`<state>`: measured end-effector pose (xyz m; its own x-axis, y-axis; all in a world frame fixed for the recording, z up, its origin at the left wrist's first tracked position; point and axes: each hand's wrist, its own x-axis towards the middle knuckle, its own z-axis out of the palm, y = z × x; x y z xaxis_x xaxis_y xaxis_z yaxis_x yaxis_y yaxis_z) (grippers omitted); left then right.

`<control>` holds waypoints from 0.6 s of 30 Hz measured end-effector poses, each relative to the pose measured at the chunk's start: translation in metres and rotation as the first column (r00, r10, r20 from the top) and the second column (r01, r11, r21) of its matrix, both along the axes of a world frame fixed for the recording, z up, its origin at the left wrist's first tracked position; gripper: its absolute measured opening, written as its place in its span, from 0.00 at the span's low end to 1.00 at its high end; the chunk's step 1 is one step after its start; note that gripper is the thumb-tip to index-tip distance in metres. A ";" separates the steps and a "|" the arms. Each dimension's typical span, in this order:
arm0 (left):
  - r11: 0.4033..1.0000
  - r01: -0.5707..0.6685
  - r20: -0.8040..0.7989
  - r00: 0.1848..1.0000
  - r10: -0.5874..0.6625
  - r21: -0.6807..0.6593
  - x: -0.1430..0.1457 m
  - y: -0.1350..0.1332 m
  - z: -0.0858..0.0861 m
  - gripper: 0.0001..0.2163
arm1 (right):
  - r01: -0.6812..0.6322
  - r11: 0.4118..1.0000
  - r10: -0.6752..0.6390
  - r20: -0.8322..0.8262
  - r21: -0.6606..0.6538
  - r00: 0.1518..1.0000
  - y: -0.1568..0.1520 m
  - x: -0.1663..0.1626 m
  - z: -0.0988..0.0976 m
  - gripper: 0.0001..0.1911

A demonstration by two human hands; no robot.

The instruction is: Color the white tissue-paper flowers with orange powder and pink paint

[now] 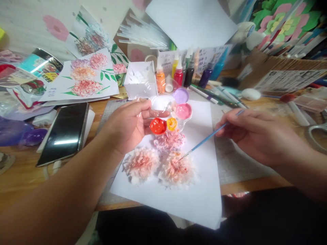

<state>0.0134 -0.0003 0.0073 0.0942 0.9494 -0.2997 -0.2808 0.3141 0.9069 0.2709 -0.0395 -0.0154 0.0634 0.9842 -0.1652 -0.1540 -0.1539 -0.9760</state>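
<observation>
My left hand grips the edge of a clear paint palette, whose wells hold red, yellow, pink, lilac and white paint. Between the closed fingers of my right hand is a thin blue paintbrush, slanting down to the left. Its tip touches the ruffled right-hand paper flower, pale with red-pink marks. To the left sits a similar paper flower. A third flower, with purple and red edges, lies just behind, partly under the palette. All three are on a white sheet of paper.
A phone lies at the left near a painted flower card. Behind the palette stand a white box and several paint bottles. Pens lie right of them; scissors and a cardboard box are farther right.
</observation>
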 end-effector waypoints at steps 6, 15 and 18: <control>1.000 -0.007 -0.007 1.000 0.007 -0.001 0.000 0.001 0.000 0.04 | 0.020 0.999 -0.020 -0.014 -0.026 1.000 -0.001 0.006 -0.002 0.07; 1.000 -0.006 0.009 1.000 0.006 0.005 -0.003 0.004 -0.004 0.05 | 0.012 1.000 -0.012 0.007 -0.015 1.000 0.000 0.013 -0.005 0.07; 1.000 0.004 0.008 1.000 -0.004 0.006 -0.003 0.004 -0.005 0.04 | 0.013 1.000 -0.013 0.010 -0.018 1.000 0.001 0.014 -0.005 0.07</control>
<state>0.0107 0.0041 0.0027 0.1008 0.9509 -0.2927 -0.2871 0.3095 0.9065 0.2853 -0.0390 -0.0208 0.0783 0.9802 -0.1819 -0.1461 -0.1692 -0.9747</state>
